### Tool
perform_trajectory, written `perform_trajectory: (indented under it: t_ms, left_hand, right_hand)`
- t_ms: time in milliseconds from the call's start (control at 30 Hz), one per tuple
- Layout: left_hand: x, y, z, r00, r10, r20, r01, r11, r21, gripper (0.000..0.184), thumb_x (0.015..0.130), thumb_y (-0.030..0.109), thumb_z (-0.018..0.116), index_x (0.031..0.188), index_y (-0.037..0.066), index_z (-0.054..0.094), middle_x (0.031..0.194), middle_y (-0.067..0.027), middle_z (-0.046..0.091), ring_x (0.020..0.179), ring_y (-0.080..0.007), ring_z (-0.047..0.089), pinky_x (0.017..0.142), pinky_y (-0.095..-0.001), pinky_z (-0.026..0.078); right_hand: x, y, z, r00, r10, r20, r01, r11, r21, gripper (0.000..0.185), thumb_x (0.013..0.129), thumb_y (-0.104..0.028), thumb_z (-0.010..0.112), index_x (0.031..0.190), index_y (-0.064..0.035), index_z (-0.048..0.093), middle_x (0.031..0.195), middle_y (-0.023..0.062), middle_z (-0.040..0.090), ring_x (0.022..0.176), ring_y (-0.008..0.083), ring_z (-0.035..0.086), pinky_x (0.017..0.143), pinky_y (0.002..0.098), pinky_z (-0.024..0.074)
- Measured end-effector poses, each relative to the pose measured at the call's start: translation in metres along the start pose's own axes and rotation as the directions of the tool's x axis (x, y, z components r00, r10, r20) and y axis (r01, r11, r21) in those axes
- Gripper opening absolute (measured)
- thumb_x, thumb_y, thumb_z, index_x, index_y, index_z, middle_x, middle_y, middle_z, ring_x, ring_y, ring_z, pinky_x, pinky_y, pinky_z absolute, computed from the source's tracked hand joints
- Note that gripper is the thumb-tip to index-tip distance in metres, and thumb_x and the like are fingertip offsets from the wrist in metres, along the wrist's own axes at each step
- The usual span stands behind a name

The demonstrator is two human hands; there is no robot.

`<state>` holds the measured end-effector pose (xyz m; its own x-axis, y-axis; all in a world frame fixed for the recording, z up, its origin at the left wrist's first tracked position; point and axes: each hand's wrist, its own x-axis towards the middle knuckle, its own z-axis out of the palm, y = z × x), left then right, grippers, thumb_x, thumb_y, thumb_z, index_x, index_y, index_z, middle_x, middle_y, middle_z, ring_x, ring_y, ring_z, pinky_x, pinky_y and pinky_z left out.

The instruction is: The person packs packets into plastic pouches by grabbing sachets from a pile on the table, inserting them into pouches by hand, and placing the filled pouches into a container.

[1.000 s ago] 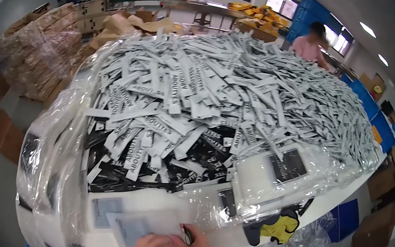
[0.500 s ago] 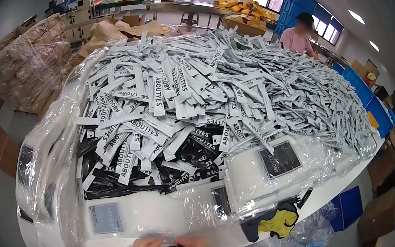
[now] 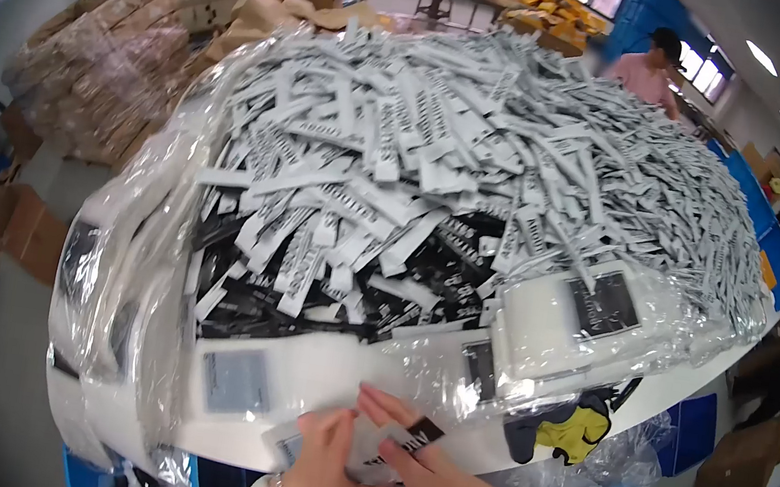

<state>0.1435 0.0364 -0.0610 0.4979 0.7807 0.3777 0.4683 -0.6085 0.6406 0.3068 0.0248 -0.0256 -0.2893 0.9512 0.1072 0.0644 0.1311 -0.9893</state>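
Note:
My right hand (image 3: 438,470) is closed around narrow stick packs (image 3: 424,435), one dark and one pale, with printed lettering. Beside it my left hand (image 3: 320,458), fingers bent, grips a clear plastic bag (image 3: 284,448) with a greyish label, partly hidden by the hand. Both hands are close together at the table's front edge, just in front of my body. Past them lie flat clear bags with a grey label (image 3: 236,379). Behind those rises a large heap of white stick packs (image 3: 416,128) marked ABOUTYES, with black stick packs (image 3: 444,281) showing at its near side.
Stacked clear bags with black labels (image 3: 549,321) lie right of centre; more bags (image 3: 117,305) line the left edge. A yellow and dark glove (image 3: 573,429) rests at the front right. Wrapped cardboard (image 3: 105,69) stands at left. A person in pink (image 3: 643,72) is beyond the heap.
My hands have risen and moved right in the view, and the lettered stick packs now show in the right hand. The camera view has tilted down and shifted left.

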Motion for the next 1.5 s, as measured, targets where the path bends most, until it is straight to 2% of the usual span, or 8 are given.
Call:
perform_trajectory:
  t_ms: [133,300,633,767,1133,1333,1367,1500]
  left_hand:
    - [0.001,-0.007,0.0,0.996,0.005,-0.094,-0.015,0.994,-0.105,0.104,0.045,0.038,0.08,0.124,-0.008,0.03,0.115,-0.0194,0.039,0.1,-0.0324,0.041,0.084,-0.0398,0.03]
    - [-0.005,-0.007,-0.003,0.997,0.064,0.032,-0.065,0.998,0.01,0.098,0.05,0.04,0.078,0.123,-0.006,0.032,0.115,-0.0168,0.039,0.102,-0.0317,0.04,0.084,-0.0407,0.03]
    - [0.012,-0.003,-0.038,0.816,-0.398,0.419,0.491,0.859,-0.141,0.062,0.065,0.028,0.075,0.114,-0.002,0.049,0.084,-0.0134,0.063,0.068,-0.0195,0.062,0.062,-0.0256,0.048]
    - [-0.002,-0.006,-0.023,0.87,-0.448,0.205,0.478,0.67,-0.568,0.037,0.071,0.015,0.071,0.102,-0.001,0.058,0.077,-0.0074,0.064,0.064,-0.0098,0.059,0.058,-0.0226,0.047]
    - [-0.025,-0.003,-0.04,0.903,-0.413,0.121,0.368,0.594,-0.715,0.022,0.077,0.005,0.064,0.098,-0.001,0.062,0.091,-0.0103,0.063,0.077,-0.0114,0.058,0.07,-0.023,0.045]
    - [-0.105,-0.032,-0.093,0.84,-0.477,0.257,0.542,0.758,-0.364,0.024,0.072,0.005,0.067,0.094,-0.002,0.062,0.093,-0.0124,0.063,0.08,-0.0188,0.061,0.074,-0.0291,0.047]
    - [-0.102,-0.011,-0.125,0.559,-0.682,0.471,0.826,0.411,-0.387,0.049,0.067,0.025,0.071,0.105,-0.003,0.057,0.104,-0.0163,0.057,0.091,-0.0254,0.055,0.078,-0.0361,0.043]
    - [-0.228,-0.052,-0.171,0.385,-0.853,0.353,0.923,0.345,-0.173,0.036,0.069,0.022,0.071,0.097,0.0,0.062,0.099,-0.0143,0.062,0.088,-0.0214,0.058,0.075,-0.0324,0.045]
  right_hand:
    - [-0.008,-0.002,-0.01,0.945,-0.237,-0.226,0.181,0.953,-0.241,0.047,0.069,-0.016,0.071,0.109,0.0,0.052,0.112,0.0139,0.052,0.111,0.0296,0.041,0.09,0.0357,0.0329]
    - [-0.005,0.002,-0.006,0.936,-0.327,0.131,0.34,0.737,-0.584,0.021,0.066,-0.022,0.073,0.082,-0.0116,0.064,0.081,-0.0016,0.062,0.099,0.0175,0.052,0.086,0.0407,0.0326]
    - [0.005,0.005,-0.023,0.921,-0.139,0.364,0.327,0.783,-0.529,0.017,0.074,-0.018,0.066,0.084,-0.0064,0.06,0.094,0.0076,0.057,0.101,0.0237,0.048,0.088,0.0441,0.0325]
    - [0.01,-0.007,-0.013,0.943,-0.238,-0.231,0.082,0.842,-0.533,0.021,0.071,-0.012,0.069,0.089,-0.0041,0.062,0.088,0.0076,0.057,0.084,0.0235,0.053,0.074,0.0351,0.0391]
    - [0.003,0.026,0.002,0.97,-0.214,0.117,0.236,0.942,-0.239,0.021,0.076,-0.007,0.061,0.098,-0.0061,0.061,0.083,0.0091,0.061,0.072,0.024,0.056,0.067,0.033,0.0439]
    - [0.038,0.02,0.016,0.863,-0.178,0.473,0.435,0.739,-0.515,0.03,0.075,-0.015,0.059,0.104,-0.0094,0.058,0.075,0.0088,0.061,0.071,0.0251,0.059,0.065,0.0343,0.0468]
    - [0.046,0.02,0.013,0.865,-0.194,0.462,0.451,0.706,-0.547,0.029,0.074,-0.016,0.058,0.103,-0.0105,0.058,0.072,0.0086,0.06,0.071,0.0256,0.059,0.064,0.0341,0.0474]
    - [0.115,0.024,-0.059,0.948,0.255,0.192,0.219,-0.078,-0.973,0.012,0.069,-0.017,0.057,0.075,-0.007,0.061,0.078,0.0084,0.058,0.072,0.0195,0.057,0.058,0.0319,0.0442]
